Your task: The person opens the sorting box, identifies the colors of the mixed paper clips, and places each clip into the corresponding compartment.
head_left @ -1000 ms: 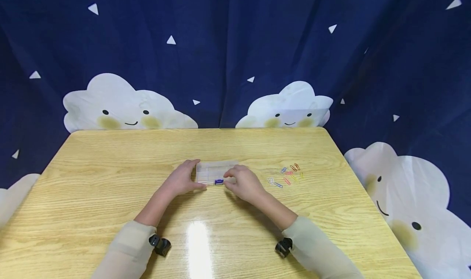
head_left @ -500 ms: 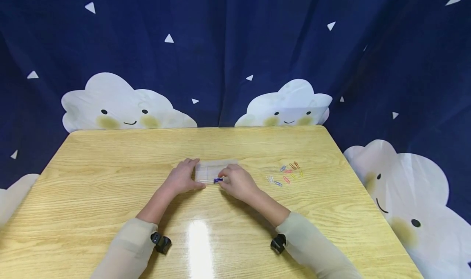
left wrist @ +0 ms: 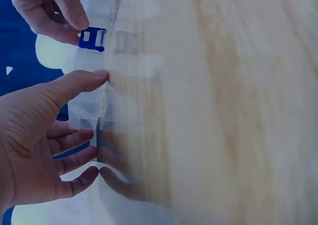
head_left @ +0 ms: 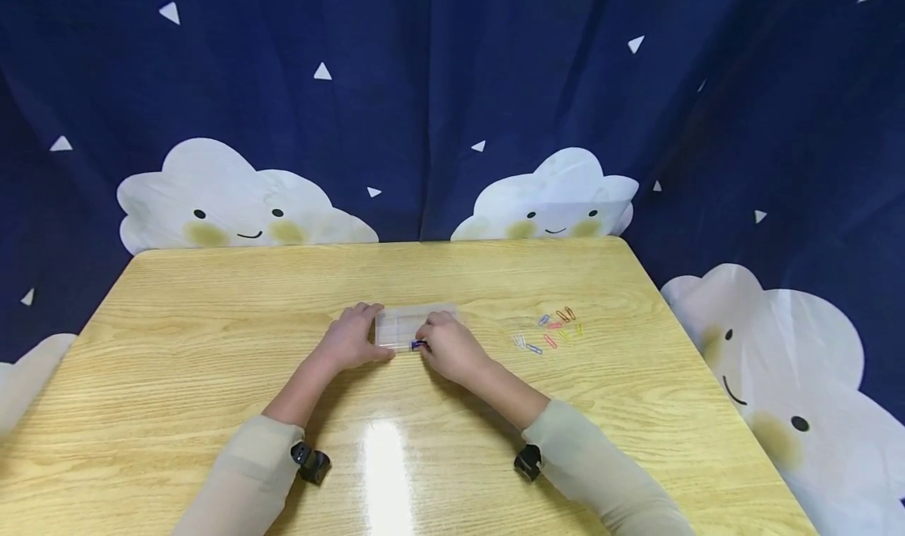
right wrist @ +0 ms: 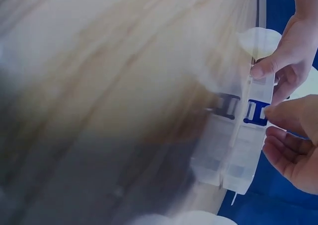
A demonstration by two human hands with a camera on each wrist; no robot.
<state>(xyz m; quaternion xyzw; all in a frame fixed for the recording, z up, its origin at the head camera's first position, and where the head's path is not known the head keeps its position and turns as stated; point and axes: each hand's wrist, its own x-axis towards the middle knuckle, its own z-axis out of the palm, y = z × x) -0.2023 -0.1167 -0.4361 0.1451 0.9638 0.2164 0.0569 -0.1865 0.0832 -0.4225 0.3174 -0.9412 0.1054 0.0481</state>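
Observation:
A clear plastic box (head_left: 397, 325) with inner dividers lies on the table in the head view. My left hand (head_left: 351, 339) holds its left end, thumb at the near side and index finger at the far corner. Along the box's near face is a blue latch (left wrist: 93, 39), standing out in the left wrist view. My right hand (head_left: 451, 347) has its thumb tip on this latch, its other fingers bent close over the box's edge. In the right wrist view, the right thumb (right wrist: 290, 113) meets the latch's edge; the right hand covers part of the box from above.
Several coloured paper clips (head_left: 551, 341) lie loose to the right of the box. The wooden table (head_left: 212, 347) ends at a dark blue curtain (head_left: 438, 88) with printed clouds. A black wrist camera (head_left: 311, 464) sits at the left sleeve, another at the right.
My right hand has moved slightly left, and its fingertips have come from beside the blue latch onto it. The left hand keeps its hold on the box.

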